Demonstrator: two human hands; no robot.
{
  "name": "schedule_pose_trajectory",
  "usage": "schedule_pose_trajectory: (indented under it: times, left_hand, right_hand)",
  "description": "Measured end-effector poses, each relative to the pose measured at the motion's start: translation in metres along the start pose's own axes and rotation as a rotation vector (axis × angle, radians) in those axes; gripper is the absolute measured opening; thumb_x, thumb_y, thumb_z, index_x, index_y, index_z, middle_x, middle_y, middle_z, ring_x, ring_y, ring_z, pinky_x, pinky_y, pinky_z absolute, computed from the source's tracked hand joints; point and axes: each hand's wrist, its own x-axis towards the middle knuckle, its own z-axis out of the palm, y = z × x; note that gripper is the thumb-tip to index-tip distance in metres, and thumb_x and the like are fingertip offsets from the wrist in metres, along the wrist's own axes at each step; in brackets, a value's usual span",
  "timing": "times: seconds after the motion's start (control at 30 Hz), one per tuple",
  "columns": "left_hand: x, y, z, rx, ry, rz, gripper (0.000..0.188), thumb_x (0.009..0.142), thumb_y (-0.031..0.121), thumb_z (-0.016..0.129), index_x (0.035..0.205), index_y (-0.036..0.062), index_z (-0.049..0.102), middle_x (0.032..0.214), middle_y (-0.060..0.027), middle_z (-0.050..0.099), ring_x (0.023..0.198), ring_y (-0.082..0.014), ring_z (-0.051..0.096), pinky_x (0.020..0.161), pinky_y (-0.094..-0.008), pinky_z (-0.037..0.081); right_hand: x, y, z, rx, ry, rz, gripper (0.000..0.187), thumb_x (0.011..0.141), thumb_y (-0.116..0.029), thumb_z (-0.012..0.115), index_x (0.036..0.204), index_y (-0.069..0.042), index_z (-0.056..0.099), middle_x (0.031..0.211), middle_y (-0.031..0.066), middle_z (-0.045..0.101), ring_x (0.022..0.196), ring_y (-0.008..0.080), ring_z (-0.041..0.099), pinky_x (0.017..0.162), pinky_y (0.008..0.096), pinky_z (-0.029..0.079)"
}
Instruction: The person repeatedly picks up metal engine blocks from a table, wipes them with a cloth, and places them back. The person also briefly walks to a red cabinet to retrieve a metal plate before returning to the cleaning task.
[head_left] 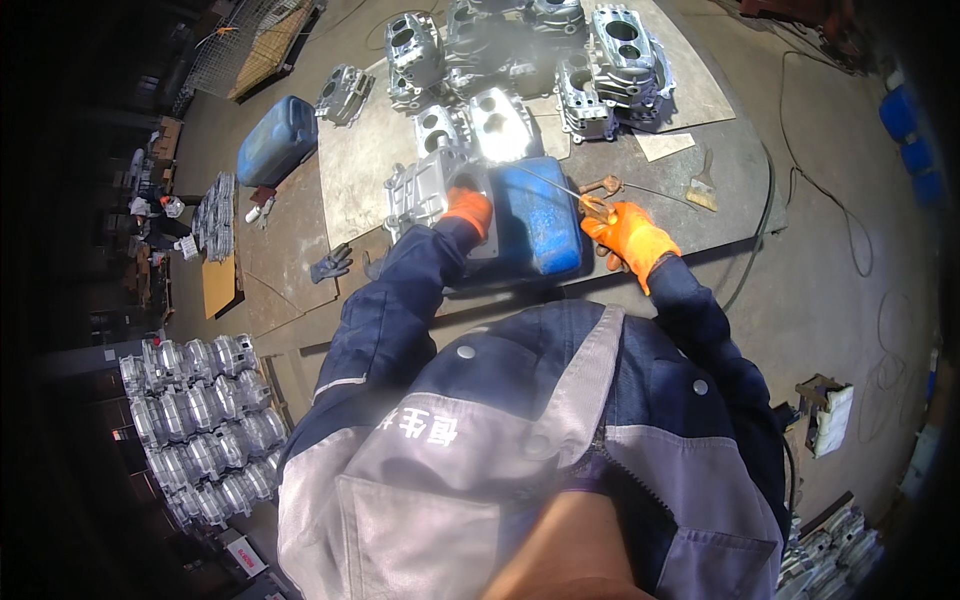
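My left hand (468, 208), in an orange glove, grips a silver metal casting (410, 190) at the edge of its dark round opening; the fingertips are hidden there. My right hand (632, 238), also orange-gloved, is closed around the handle of a thin-rodded hand tool (596, 208). Its slender rod slants up and left over a blue plastic can (540, 220), which lies right beside the casting. Just beyond that hand, a brownish tool with a long thin rod (612, 186) lies on the table. Farther right is a brush (702, 190) with pale bristles.
More castings (625, 60) stand across the far side of the metal table (735, 160). A second blue can (277, 138) and a dark glove (331, 263) are at left. Stacked castings (205, 420) fill the lower left. A cable (768, 205) hangs along the right edge.
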Motion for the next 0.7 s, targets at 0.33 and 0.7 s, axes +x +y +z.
schedule_pose_trajectory:
  times: [0.33, 0.7]
  left_hand:
    - [0.002, 0.001, 0.000, -0.076, -0.013, 0.009, 0.021, 0.074, 0.017, 0.074, 0.094, 0.0120, 0.078, 0.102, -0.0136, 0.074, 0.106, -0.0306, 0.067, 0.089, -0.0409, 0.047]
    - [0.004, 0.003, 0.001, -0.104, -0.033, -0.016, 0.023, 0.073, 0.018, 0.075, 0.095, 0.0122, 0.077, 0.102, -0.0146, 0.073, 0.108, -0.0312, 0.066, 0.090, -0.0409, 0.046]
  right_hand:
    - [-0.003, -0.010, -0.003, -0.006, -0.012, 0.006, 0.041, 0.087, -0.036, 0.067, 0.111, -0.003, 0.067, 0.081, 0.0093, 0.068, 0.060, 0.0210, 0.065, 0.059, 0.0345, 0.052]
    - [0.011, -0.002, 0.000, -0.048, 0.061, 0.042, 0.042, 0.086, -0.037, 0.069, 0.114, -0.005, 0.066, 0.081, 0.0096, 0.070, 0.061, 0.0207, 0.067, 0.060, 0.0352, 0.053]
